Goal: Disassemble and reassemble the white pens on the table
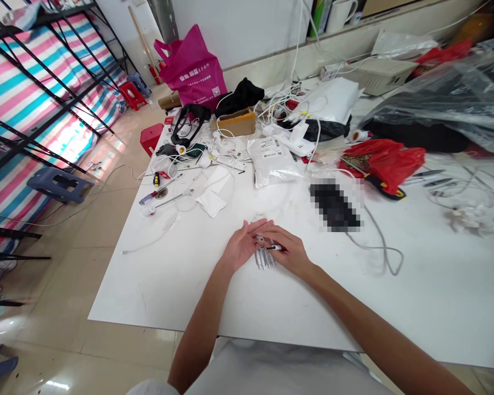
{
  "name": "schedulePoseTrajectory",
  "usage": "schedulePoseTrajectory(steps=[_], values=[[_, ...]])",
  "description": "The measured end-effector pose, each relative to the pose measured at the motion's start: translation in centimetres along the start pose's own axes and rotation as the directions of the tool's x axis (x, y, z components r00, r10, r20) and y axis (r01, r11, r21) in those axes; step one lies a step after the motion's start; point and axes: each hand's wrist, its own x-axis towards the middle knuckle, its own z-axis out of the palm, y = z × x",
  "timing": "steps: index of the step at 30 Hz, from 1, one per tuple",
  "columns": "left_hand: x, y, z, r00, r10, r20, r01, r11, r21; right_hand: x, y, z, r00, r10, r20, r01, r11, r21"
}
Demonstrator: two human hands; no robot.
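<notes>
Near the front of the white table, several slim silvery-clear tubes (265, 260) lie side by side between my hands. My left hand (241, 248) is on their left, fingers stretched out and palm turned inward, its fingertips meeting those of the other hand. My right hand (291, 249) arches over the tubes from the right with bent fingers. A small white piece with a dark end (275, 247) shows at its fingers, gripped there as far as I can see. Its exact kind is too small to make out, and the fingers hide the tubes' upper ends.
Screwdrivers (148, 198), cables and white paper (212, 192) lie at the left. Behind stand a white plastic parcel (273, 160), a cardboard box (235, 123) and a magenta bag (197, 71). A blurred black object (335, 206) with a grey cable and a red plastic bag (395, 162) are at right.
</notes>
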Motion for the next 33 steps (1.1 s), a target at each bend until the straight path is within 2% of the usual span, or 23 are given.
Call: schedulePoseTrajectory(steps=[33], values=[[0.16, -0.38, -0.53, 1.000, 0.009, 0.011, -0.010, 1.000, 0.028, -0.16, 0.21, -0.03, 1.000, -0.025, -0.004, 0.025, 0.999, -0.036]])
